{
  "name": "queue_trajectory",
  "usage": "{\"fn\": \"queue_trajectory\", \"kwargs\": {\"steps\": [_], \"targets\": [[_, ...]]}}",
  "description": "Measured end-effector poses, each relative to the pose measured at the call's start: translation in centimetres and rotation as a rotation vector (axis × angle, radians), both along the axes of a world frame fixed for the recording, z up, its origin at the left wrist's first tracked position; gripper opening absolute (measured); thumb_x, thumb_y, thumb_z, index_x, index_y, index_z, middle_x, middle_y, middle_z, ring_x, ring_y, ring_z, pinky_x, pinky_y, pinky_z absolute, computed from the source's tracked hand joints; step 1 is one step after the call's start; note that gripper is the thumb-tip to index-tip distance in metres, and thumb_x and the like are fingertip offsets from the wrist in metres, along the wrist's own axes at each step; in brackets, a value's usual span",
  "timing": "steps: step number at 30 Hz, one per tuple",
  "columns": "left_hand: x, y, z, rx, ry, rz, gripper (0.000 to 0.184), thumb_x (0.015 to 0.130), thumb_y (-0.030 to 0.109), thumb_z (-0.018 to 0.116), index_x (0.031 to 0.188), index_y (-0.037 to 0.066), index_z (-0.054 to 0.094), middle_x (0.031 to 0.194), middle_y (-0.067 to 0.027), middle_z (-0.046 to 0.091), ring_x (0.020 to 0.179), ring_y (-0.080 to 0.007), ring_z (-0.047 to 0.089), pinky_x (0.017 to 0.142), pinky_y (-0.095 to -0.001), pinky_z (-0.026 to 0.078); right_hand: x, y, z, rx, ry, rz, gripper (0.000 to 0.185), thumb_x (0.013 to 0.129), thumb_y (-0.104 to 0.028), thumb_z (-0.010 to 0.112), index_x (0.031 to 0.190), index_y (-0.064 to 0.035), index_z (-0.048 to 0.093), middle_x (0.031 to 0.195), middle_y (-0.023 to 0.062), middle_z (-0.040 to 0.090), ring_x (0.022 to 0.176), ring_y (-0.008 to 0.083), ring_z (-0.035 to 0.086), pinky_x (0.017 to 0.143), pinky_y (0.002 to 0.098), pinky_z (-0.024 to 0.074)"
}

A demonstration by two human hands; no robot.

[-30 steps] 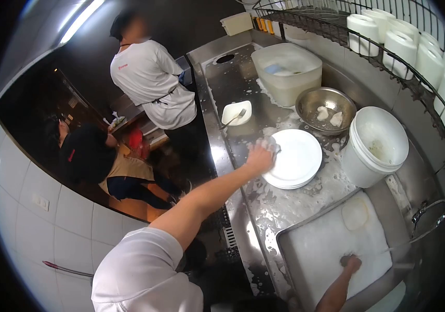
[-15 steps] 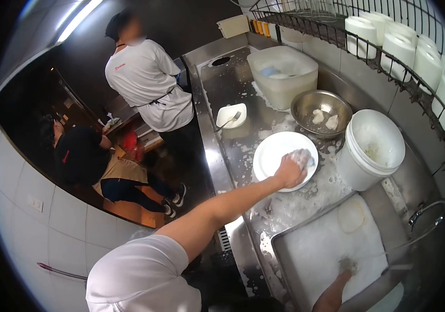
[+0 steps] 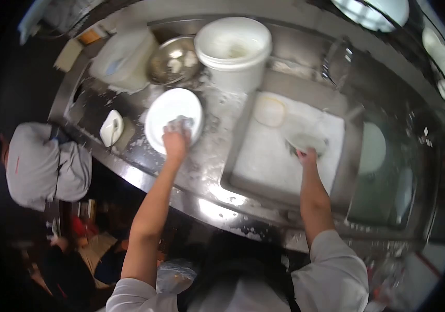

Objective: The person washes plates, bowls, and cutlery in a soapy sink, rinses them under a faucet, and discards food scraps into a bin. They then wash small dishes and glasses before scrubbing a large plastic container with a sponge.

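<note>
My left hand is closed on a soapy grey-blue sponge and presses it on the top white plate of a stack on the metal counter. Over the foam-filled sink, my right hand grips the near edge of a pale, blurred dish. A round rim shows in the foam near the sink's back left corner. Left of the plates sits a small white dish; a utensil on it is barely visible.
A white bucket, a metal bowl and a plastic tub line the counter's back. A faucet stands behind the sink; a water-filled basin lies right. Two people are at left. A rack hangs upper right.
The view has swung right and down. My left hand moved from the plates' left edge onto the top plate. My right hand has come up from the foam, with the dish now showing in it.
</note>
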State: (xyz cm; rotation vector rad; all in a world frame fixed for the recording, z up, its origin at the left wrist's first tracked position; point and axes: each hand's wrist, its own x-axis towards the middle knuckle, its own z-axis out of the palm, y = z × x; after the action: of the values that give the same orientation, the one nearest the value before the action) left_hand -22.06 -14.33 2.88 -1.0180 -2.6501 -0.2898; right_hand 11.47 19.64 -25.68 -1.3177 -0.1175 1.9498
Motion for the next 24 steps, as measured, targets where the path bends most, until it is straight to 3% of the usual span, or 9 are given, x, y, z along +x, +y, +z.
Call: {"fn": "queue_trajectory", "kwargs": {"steps": [1,3,8,11,12,15,18,22,24], "targets": [[0.2,-0.3,0.6,0.013,-0.035,-0.028,0.041,0.080,0.022,0.060,0.119,0.010,0.056,0.114,-0.0176,0.055,0.099,-0.0380,0.052,0.077,-0.0489,0.046,0.0,0.1,0.9,0.031,0.161,0.034,0.034,0.085,-0.010,0.046,0.119,-0.0063,0.048,0.123,0.0175,0.049,0.109,0.0350,0.051,0.078,0.0509,0.0528],[0.4,-0.8,1.6,0.084,-0.064,-0.116,0.038,0.079,0.020,0.059,0.116,0.010,0.057,0.112,-0.0181,0.055,0.097,-0.0377,0.052,0.076,-0.0477,0.046,-1.6,0.9,4.5,-0.012,0.059,0.041,0.032,0.085,-0.011,0.047,0.116,-0.0014,0.049,0.117,0.0196,0.053,0.103,0.0358,0.054,0.078,0.0512,0.0527],[1.0,-1.6,2.4,0.035,-0.130,-0.091,0.036,0.079,0.018,0.059,0.115,0.010,0.058,0.108,-0.0187,0.056,0.095,-0.0373,0.052,0.079,-0.0463,0.045,-5.0,-1.2,18.1,0.095,-0.492,0.016,0.029,0.083,-0.017,0.053,0.103,0.0033,0.057,0.103,0.0237,0.061,0.088,0.0401,0.062,0.070,0.0509,0.0530],[0.4,-2.4,2.9,0.050,-0.208,-0.154,0.036,0.080,0.015,0.059,0.115,0.008,0.059,0.107,-0.0201,0.058,0.097,-0.0370,0.054,0.083,-0.0438,0.045,-5.4,-0.5,20.9,0.258,-0.917,0.337,0.029,0.079,-0.018,0.057,0.096,0.0049,0.061,0.097,0.0265,0.063,0.092,0.0394,0.063,0.077,0.0443,0.0522],[0.1,-2.6,2.8,0.066,-0.239,-0.185,0.036,0.080,0.015,0.058,0.115,0.007,0.059,0.107,-0.0206,0.059,0.097,-0.0369,0.055,0.084,-0.0430,0.045,-5.6,-0.5,21.1,0.399,-1.119,0.387,0.030,0.081,-0.020,0.058,0.101,0.0031,0.062,0.104,0.0245,0.062,0.094,0.0420,0.062,0.075,0.0494,0.0529],[-0.3,-2.2,3.1,0.310,-0.511,-0.228,0.038,0.080,0.014,0.057,0.117,0.005,0.059,0.106,-0.0219,0.061,0.100,-0.0346,0.058,0.088,-0.0393,0.045,-5.2,-1.0,24.8,0.696,-1.359,0.389,0.032,0.080,-0.021,0.059,0.099,0.0042,0.063,0.098,0.0260,0.064,0.093,0.0418,0.062,0.079,0.0461,0.0503],[3.2,0.1,5.7,0.525,-0.572,-0.341,0.038,0.081,0.017,0.057,0.117,0.004,0.058,0.107,-0.0226,0.061,0.099,-0.0352,0.059,0.089,-0.0392,0.045,-5.2,-0.8,28.0,0.832,-1.357,0.259,0.028,0.077,-0.020,0.060,0.086,0.0061,0.064,0.094,0.0284,0.063,0.092,0.0437,0.060,0.082,0.0465,0.0478],[10.9,4.9,6.8,0.585,-0.783,-0.489,0.039,0.083,0.016,0.057,0.121,0.012,0.057,0.112,-0.0227,0.058,0.101,-0.0355,0.058,0.088,-0.0394,0.045,-4.5,-3.1,31.5,0.906,-1.301,0.172,0.038,0.081,-0.028,0.063,0.089,0.0089,0.063,0.089,0.0295,0.063,0.089,0.0436,0.061,0.079,0.0467,0.0468],[15.4,8.6,4.2,0.629,-0.479,-0.571,0.038,0.085,0.020,0.058,0.123,0.017,0.057,0.123,-0.0229,0.052,0.106,-0.0378,0.053,0.091,-0.0417,0.043,-3.8,-4.1,30.2,0.912,-1.358,0.154,0.037,0.083,-0.027,0.059,0.090,0.0093,0.064,0.089,0.0294,0.063,0.088,0.0446,0.061,0.081,0.0470,0.0467]]}}
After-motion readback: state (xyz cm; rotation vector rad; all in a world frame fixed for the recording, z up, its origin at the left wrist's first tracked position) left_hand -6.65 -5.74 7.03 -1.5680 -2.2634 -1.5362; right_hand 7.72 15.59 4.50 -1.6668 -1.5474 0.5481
